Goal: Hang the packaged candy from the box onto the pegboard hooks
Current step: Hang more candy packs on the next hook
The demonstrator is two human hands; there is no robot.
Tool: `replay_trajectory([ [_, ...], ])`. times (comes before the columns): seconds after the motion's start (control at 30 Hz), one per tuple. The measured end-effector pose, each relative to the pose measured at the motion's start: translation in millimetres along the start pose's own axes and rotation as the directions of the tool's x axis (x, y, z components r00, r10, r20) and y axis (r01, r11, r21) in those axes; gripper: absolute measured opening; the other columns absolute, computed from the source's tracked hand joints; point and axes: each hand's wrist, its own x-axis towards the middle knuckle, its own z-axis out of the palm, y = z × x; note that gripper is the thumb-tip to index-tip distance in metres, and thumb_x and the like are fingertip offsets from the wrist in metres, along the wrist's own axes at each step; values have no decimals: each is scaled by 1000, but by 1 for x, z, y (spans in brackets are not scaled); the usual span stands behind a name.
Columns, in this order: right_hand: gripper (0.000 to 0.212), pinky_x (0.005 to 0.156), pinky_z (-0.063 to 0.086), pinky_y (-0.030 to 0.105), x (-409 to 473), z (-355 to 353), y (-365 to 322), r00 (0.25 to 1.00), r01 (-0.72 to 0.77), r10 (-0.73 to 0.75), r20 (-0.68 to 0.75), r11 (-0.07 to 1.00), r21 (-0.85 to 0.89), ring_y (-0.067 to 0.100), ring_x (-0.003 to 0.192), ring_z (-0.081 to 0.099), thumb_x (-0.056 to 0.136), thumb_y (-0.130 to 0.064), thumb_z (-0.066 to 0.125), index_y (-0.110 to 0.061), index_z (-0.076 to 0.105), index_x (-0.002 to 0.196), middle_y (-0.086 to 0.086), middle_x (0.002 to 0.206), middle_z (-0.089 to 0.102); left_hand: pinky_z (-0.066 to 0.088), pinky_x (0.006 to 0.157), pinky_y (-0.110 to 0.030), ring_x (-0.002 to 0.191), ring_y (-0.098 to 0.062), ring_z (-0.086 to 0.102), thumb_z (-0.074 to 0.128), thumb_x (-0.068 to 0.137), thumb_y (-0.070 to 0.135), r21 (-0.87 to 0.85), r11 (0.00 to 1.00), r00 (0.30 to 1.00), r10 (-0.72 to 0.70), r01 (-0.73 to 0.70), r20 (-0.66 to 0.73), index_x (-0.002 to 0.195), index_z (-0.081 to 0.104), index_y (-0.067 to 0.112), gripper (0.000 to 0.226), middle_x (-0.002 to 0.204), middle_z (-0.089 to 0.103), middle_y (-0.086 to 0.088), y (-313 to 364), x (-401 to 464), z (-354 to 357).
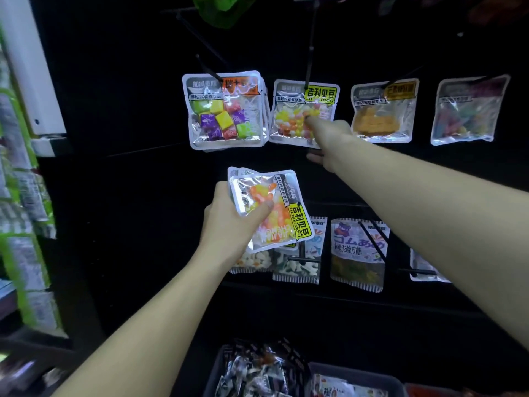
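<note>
While left hand (229, 222) pinches a small stack of jelly-bean packets (269, 210) below the hooks, right hand (329, 144) touches the hung packet (303, 113), grip unclear. Light, floppy, slick film; probably best held near the header hole.

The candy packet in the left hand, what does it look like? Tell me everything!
The candy packet is a shiny silver pouch with a clear window showing orange, yellow and white candies. A yellow label with black writing runs along one edge. It is turned sideways and tilted, held up in front of the dark pegboard, below the hanging packs. The left hand grips it, thumb across the front. Another pouch edge peeks out behind it.
</note>
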Motion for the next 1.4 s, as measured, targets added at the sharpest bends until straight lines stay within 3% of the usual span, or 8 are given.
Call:
replay_trajectory([
  [0.2, 59, 83, 61, 37, -32, -17, 47, 995, -89, 93, 23, 987, -132, 24, 95, 67, 92, -44, 69, -8, 44, 132, 4, 98, 59, 48, 57, -10, 78, 4, 69, 81, 89, 34, -44, 999, 1000, -1, 1, 3, 117, 56, 25, 38, 104, 70, 8, 4, -4, 0],
  [0.33, 83, 91, 60, 45, -68, -27, 70, 932, -133, 209, 295, 957, -257, 29, 98, 74, 74, -70, 70, -8, 61, 128, 15, 112, 76, 48, 56, -10, 75, 5, 68, 82, 89, 34, -38, 999, 1000, 4, -5, -16, 117, 57, 22, 40, 103, 69, 7, 5, -4, 1],
  [0.4, 72, 96, 59, 48, -77, -33, 76, 908, -65, 178, 378, 954, -292, 28, 97, 75, 76, -57, 78, -7, 64, 125, 15, 112, 77, 47, 56, -9, 73, 3, 68, 83, 88, 34, -41, 999, 999, 0, -1, -32, 115, 57, 22, 39, 102, 69, 7, 4, -4, 0],
  [0.6, 31, 56, 58, 26, -87, -49, 77, 890, -78, 161, 428, 976, -204, 19, 76, 73, 88, -17, 82, -8, 65, 112, 13, 101, 78, 44, 51, -8, 63, 10, 64, 73, 96, 39, -44, 999, 999, -8, 6, -51, 112, 57, 20, 29, 95, 66, 8, 3, -1, 2],
  [0.97, 47, 80, 61, 34, -100, -50, 61, 877, -15, 130, 463, 970, -244, 21, 96, 73, 83, -26, 87, -2, 62, 115, 10, 116, 74, 44, 60, -5, 84, 1, 60, 64, 100, 44, -168, 986, 991, -39, 16, -131, 115, 59, 19, 28, 100, 62, 12, 16, 9, 2],
  [1.07, 54, 91, 63, 47, -98, -55, 48, 900, 30, 65, 430, 977, -210, 29, 108, 74, 83, -18, 86, 6, 61, 125, 15, 120, 74, 54, 75, -21, 93, -1, 66, 64, 98, 51, -266, 963, 982, -96, 51, -160, 110, 56, 30, 25, 105, 63, 13, 17, 10, 8],
  [1.23, 31, 101, 55, 58, -97, -69, 32, 937, 121, -52, 344, 976, -182, 39, 112, 70, 81, -8, 83, -1, 63, 105, 23, 121, 71, 56, 52, -20, 106, -9, 64, 66, 100, 39, -385, 921, 983, -123, 62, -135, 117, 49, 32, 25, 120, 56, 15, 35, 5, 12],
  [1.4, 29, 91, 61, 52, -90, -83, 3, 947, 202, -158, 280, 970, -133, 37, 103, 73, 81, 5, 76, -12, 66, 103, 18, 117, 72, 60, 58, -25, 99, -1, 66, 67, 100, 32, -357, 934, 982, -69, 1, -178, 115, 50, 36, 23, 114, 54, 20, 49, 3, 6],
])
